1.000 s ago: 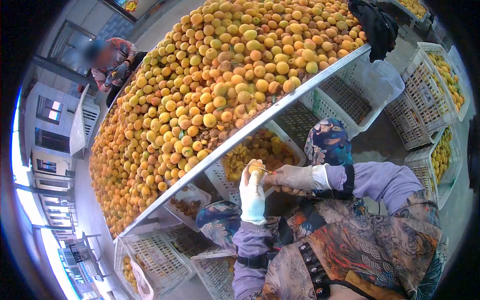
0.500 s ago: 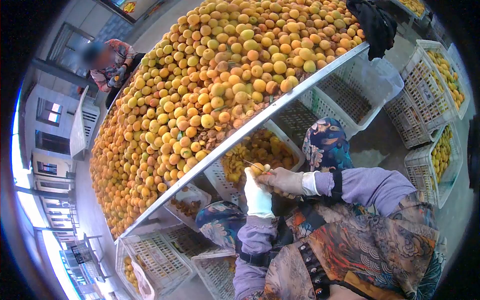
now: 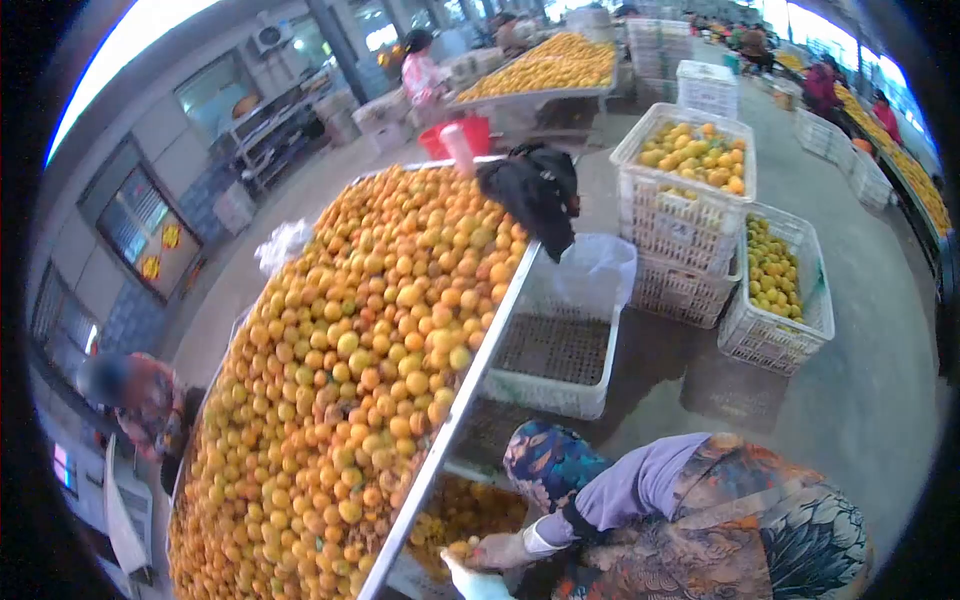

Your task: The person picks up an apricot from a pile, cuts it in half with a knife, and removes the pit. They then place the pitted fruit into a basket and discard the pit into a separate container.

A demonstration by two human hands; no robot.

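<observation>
At the bottom of the head view, my left hand [image 3: 472,580] in a white glove has its fingers closed around an apricot [image 3: 460,549]. My right hand [image 3: 503,551], in a greyish glove, presses against the same fruit with its fingers closed. A thin knife blade stuck out from the right hand half a second ago; now it cannot be made out. Both hands are over a crate of cut apricots [image 3: 470,508], beside the metal rim [image 3: 455,425] of a table heaped with whole apricots [image 3: 340,400].
A black cloth [image 3: 535,190] hangs over the table corner. Beneath it stands a white crate [image 3: 590,398]. Fruit-filled crates [image 3: 680,225] are stacked to the right. A person [image 3: 140,405] sits across the table; others work at farther tables [image 3: 550,68].
My view has swung up and right, bringing the far hall into sight. The hands now appear lower in the picture, still together at the apricot. The blade no longer shows.
</observation>
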